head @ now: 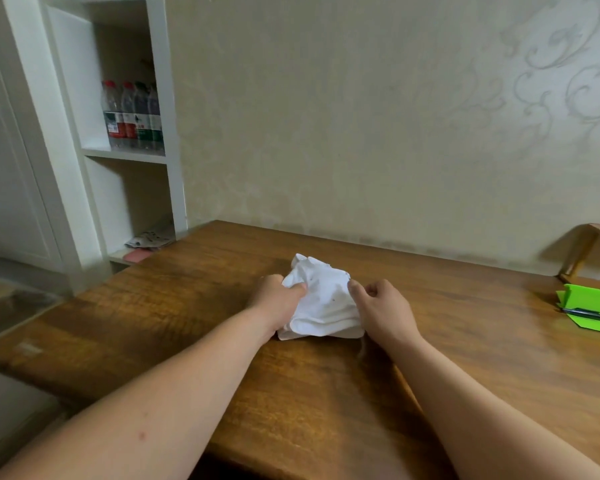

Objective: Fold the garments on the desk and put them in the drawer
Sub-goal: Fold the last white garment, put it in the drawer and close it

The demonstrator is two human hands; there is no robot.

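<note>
Head view: green folder point(591, 308) and pen point(589, 315) lie right of garment point(321, 299).

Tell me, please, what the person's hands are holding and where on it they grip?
Both hands grip the crumpled white garment on the wooden desk: the left hand pinches its left edge, the right hand its right edge near the top.

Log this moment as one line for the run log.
left hand: gripping white garment | right hand: at its edge | garment: crumpled on desk
</note>
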